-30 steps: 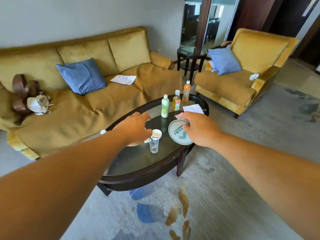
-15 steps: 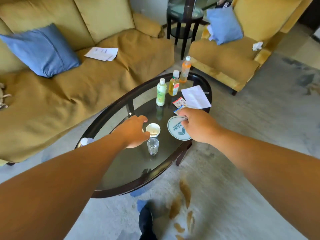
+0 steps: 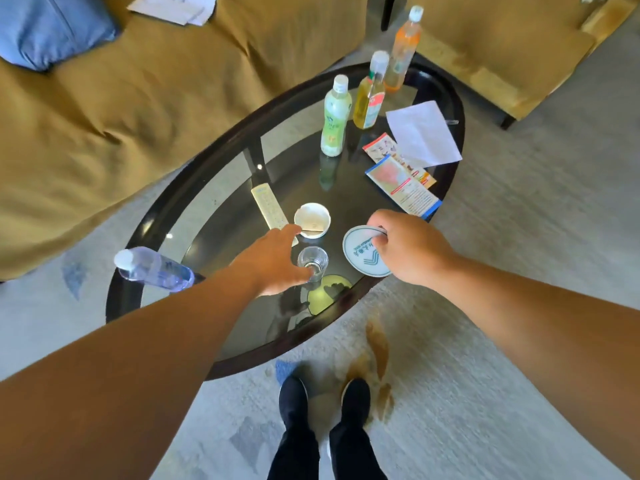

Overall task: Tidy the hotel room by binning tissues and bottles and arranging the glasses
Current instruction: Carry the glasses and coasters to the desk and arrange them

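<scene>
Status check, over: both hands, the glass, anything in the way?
Left hand open at glass, thumb touching it. Right hand pinches round coaster beside it. White dish and remote close behind glass.

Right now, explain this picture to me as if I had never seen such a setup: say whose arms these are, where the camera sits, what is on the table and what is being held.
There is no machine here. Both arms belong to a person who wears one wide-angle camera on the head, so you look forward and down just as that person does.

The left hand is at a clear glass, with its thumb against it and its fingers not closed round it. The right hand pinches the edge of a round coaster.

Both reach over an oval glass table. Also on the table are a white bowl, a remote, a water bottle lying on its side, some leaflets and a white sheet. A green bottle, a yellow bottle and an orange bottle stand upright at the far end.
</scene>
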{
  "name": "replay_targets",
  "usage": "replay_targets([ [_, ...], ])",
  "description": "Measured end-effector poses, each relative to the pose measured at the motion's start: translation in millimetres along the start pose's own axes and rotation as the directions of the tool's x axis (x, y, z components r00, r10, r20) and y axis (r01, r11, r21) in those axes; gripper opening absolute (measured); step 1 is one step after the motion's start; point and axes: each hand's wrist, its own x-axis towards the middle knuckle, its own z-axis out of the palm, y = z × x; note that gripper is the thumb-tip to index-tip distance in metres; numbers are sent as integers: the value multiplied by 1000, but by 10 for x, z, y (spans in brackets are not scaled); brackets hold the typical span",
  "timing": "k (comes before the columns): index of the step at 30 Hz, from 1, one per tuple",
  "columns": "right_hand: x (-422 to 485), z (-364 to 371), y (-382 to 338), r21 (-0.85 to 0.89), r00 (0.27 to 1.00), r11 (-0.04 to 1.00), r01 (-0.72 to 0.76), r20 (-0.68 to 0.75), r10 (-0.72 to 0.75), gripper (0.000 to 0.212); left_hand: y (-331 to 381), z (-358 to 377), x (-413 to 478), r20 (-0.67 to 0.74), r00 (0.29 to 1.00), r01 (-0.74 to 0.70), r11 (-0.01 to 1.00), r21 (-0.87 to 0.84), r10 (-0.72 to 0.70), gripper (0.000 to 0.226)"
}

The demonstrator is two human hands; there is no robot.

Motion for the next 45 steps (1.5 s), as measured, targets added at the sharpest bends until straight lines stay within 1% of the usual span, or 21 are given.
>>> replay_targets([
  [6, 192, 507, 323, 9, 1000, 1000, -4, 8, 4, 2, -383, 568, 372, -6, 997, 72, 997, -18, -72, 96],
  [11, 306, 840, 533, 17, 1000, 1000, 14, 4, -14, 2, -662, 974, 644, -23, 995, 94, 986, -135, -98, 99],
  [21, 501, 1193, 648, 46, 1000, 999, 17, 18, -18, 7, -826, 1352, 986, -88, 995, 13, 943, -333, -44, 79],
  [26, 549, 1259, 655, 64, 999, 998, 23, 26, -24, 8, -830, 1400, 1046, -99, 994, -2, 929, -370, -37, 72],
  [30, 562, 1270, 650, 68, 999, 997, 28, 15, -30, 8, -784, 1399, 1034, -114, 993, -15, 938, -347, -27, 63],
  [35, 489, 1140, 648, 60, 999, 998, 18, -28, -17, 8, -633, 1213, 897, -142, 990, -30, 954, -300, -14, 61],
  [37, 419, 973, 609, 67, 999, 998, 7, -44, -4, 7, -500, 1050, 811, -165, 986, -64, 960, -273, 19, 62],
  [40, 306, 595, 529, 90, 997, 996, -15, -70, 22, 6, -218, 749, 691, -193, 978, -128, 963, -238, 82, 59],
  [43, 120, 89, 456, 90, 990, 995, -32, -137, 44, 4, 170, 384, 534, -217, 962, -215, 949, -230, 165, 64],
  [45, -28, -228, 418, 91, 978, 993, -69, -192, 85, 4, 434, 156, 421, -236, 945, -281, 932, -230, 227, 63],
])
